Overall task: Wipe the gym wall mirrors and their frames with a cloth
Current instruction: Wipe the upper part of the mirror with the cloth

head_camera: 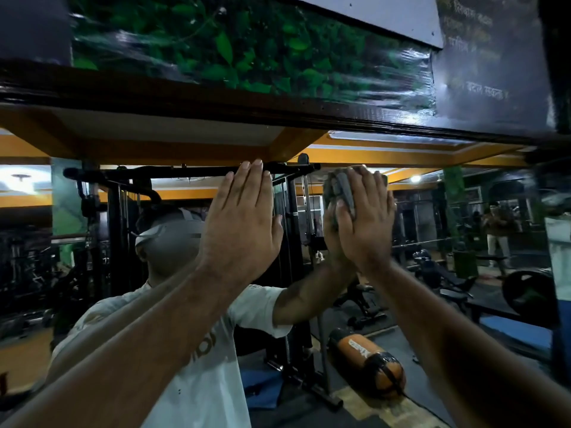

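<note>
The wiping of the mirror (432, 242) glass is under way. The right hand (367, 217) presses a grey cloth (340, 189) flat against it, fingers straight; the left hand (244, 223), released and flat, braces alongside. The dark frame (216, 103) just above needs an upward reach next.

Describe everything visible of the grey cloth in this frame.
The cloth is grey, looks like soft fabric, and is bunched into folds rather than spread flat. The right hand presses it against the mirror with straight fingers, high on the glass and a little below the dark wooden frame. Most of it is hidden behind the palm; a wad sticks out past the hand's left side and fingertips. Its reflection merges with it, so its outline is unclear. The left hand does not touch it.
</note>
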`<control>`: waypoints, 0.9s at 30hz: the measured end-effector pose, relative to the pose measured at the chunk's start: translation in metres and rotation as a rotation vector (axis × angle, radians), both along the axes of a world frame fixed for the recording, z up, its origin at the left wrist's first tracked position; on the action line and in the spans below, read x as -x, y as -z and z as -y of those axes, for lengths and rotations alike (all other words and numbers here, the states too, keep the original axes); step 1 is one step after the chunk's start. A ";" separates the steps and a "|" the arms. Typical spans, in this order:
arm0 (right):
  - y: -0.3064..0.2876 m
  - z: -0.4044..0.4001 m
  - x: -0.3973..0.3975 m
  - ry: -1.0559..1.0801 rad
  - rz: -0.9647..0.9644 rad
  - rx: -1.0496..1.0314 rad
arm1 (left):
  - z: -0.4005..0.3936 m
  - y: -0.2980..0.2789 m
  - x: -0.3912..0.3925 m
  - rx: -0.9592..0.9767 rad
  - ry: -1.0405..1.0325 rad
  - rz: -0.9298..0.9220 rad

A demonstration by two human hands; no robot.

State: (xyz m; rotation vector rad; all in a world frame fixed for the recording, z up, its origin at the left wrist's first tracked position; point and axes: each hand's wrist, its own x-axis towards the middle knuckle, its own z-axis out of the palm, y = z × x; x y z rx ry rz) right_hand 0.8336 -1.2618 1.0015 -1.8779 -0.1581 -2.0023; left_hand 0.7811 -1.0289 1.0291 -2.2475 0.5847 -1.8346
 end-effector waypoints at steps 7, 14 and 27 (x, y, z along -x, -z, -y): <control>0.007 -0.050 0.014 -0.025 -0.053 0.186 | -0.006 0.004 -0.009 -0.045 -0.044 0.041; -0.018 -0.059 0.016 -0.054 -0.087 -0.139 | -0.008 0.004 -0.008 -0.040 -0.018 0.038; -0.040 -0.083 0.013 -0.033 0.048 0.092 | -0.007 0.004 -0.006 -0.029 0.010 0.028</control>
